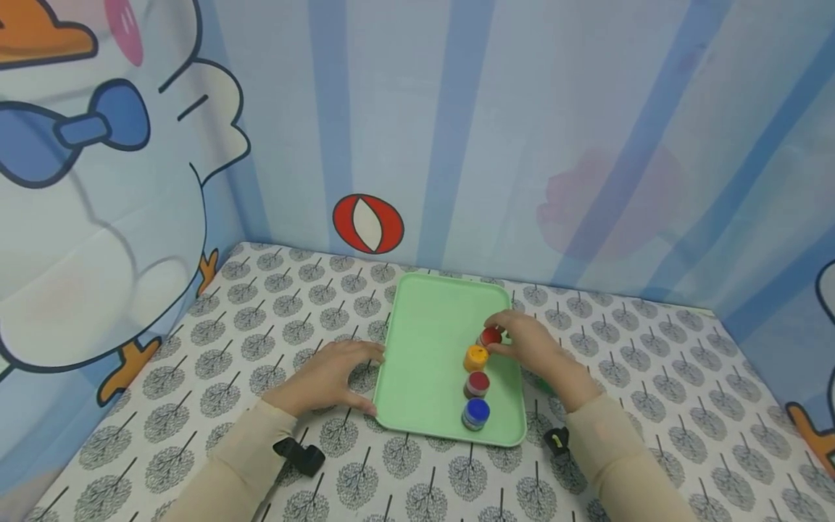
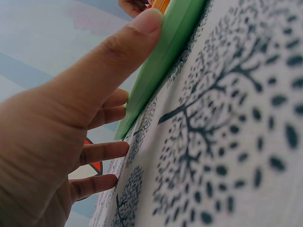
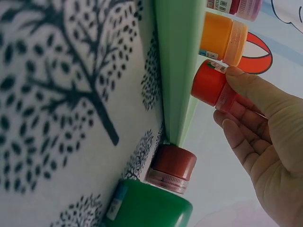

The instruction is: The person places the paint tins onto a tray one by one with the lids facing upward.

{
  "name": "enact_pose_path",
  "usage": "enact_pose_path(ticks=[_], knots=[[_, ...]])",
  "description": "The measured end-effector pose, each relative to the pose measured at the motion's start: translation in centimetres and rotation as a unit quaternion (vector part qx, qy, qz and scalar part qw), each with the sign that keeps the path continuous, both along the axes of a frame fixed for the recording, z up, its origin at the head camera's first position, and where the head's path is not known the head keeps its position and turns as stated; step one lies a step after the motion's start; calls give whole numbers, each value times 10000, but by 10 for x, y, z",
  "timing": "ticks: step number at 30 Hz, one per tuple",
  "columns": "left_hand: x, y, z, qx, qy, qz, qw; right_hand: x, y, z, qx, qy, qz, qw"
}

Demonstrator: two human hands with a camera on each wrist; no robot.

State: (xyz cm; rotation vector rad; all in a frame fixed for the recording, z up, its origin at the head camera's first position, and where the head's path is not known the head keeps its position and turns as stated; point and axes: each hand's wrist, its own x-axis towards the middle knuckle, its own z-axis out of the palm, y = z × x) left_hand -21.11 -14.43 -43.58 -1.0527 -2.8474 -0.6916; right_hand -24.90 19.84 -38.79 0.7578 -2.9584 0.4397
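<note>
Head view: red jar (image 3: 208, 82) at the right side of a green tray (image 1: 424, 341), next in line beyond the orange jar (image 1: 476, 357). Right hand (image 1: 531, 346) pinches the red jar between thumb and fingers; cannot tell whether its base touches the tray. Nearer the wearer in the same row: maroon jar (image 1: 477, 385), then blue jar (image 1: 475, 414), both upright. Left hand (image 1: 329, 377) at the tray's left rim, thumb and fingers spread wide, holding nothing. Right wrist view: green jar (image 3: 149, 203) and brownish-red jar (image 3: 173, 165) on the cloth just outside the tray.

Worktop (image 1: 417, 464) under a white cloth with dark tree print. Behind, a pale blue striped backdrop (image 1: 522, 130) bears a large white bird (image 1: 98, 239) with blue bow tie, and a red-and-white ball (image 1: 368, 223).

Count: one tray; six jars, four in the row, two outside; two hands.
</note>
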Motion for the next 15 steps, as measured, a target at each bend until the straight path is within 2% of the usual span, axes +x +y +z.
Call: enact_pose_path(ticks=[15], knots=[[0,0,1,13,34,9,10000,-9,-6,-4,130,-60,134,9998]])
